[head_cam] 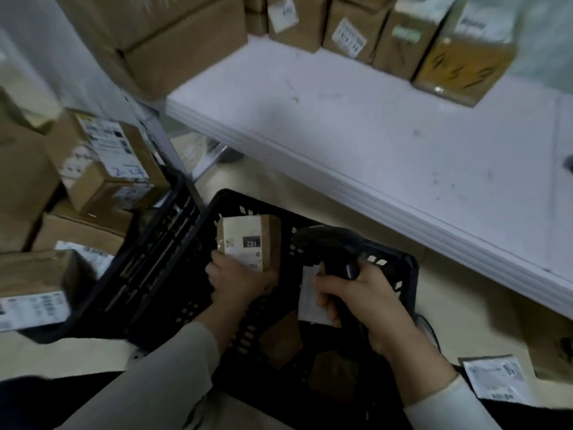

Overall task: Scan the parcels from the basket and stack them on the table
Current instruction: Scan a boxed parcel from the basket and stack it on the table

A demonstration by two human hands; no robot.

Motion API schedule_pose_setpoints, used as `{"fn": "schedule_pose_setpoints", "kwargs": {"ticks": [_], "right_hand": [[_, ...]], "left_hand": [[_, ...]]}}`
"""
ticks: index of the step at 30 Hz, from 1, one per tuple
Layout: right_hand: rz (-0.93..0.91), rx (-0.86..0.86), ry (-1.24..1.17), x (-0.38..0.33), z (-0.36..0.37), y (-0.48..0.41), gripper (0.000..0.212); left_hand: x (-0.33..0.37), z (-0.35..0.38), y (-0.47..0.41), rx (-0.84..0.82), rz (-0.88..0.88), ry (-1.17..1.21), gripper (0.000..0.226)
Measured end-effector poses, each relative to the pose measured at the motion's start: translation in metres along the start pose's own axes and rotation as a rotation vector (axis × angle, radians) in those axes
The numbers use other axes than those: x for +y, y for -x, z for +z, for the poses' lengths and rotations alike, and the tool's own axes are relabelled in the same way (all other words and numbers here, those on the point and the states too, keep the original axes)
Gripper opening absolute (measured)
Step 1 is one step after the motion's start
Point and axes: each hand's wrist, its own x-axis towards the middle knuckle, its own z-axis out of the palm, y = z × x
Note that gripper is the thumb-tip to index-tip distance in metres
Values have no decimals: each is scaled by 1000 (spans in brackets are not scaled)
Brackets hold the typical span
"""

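Observation:
My left hand (237,282) grips a small brown cardboard parcel (251,242) with a white label marked 102, held above the black plastic basket (406,268). My right hand (362,301) grips the handle of a black barcode scanner (328,243), whose head sits just right of the parcel. Inside the basket lie a white parcel (308,299) and brown parcels (283,339), partly hidden by my arms. The white table (387,144) stretches across the upper right, with a row of scanned cardboard parcels (387,35) along its far edge.
A second black crate (155,252) stands left of the basket. Cardboard boxes (102,162) pile up at the left, and a big box (173,48) sits at the table's left end. A white mailer (493,380) lies on the floor at the lower right.

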Motion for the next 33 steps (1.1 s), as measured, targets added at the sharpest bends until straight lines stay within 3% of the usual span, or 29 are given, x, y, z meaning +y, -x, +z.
{"fn": "schedule_pose_setpoints", "kwargs": {"ticks": [6,12,19,23,25,27,30,31,33], "right_hand": [[-155,30,-64,-31,-17,57,17],[-273,151,-148,-50,-54,97,9],[-350,302,-359,-54,-106,120,11],[-351,333,-384,-55,-121,118,10],[-350,334,-382,-60,-125,114,10],[-361,352,-376,-70,-131,108,13],[-405,397,-362,-95,-142,90,22],[-415,398,-357,-106,-145,83,26],[-410,355,-336,-125,-147,68,25]], "left_hand": [[28,-55,77,64,346,12,137],[88,-87,119,35,893,-149,135],[212,-87,134,-222,1180,-791,124],[259,-80,143,-263,1296,-1087,92],[262,-78,141,-237,1276,-1016,80],[253,-72,138,-108,1197,-766,77],[226,-54,137,87,768,-115,58],[217,-48,141,25,552,116,55],[204,-38,149,-264,244,477,56]]}}
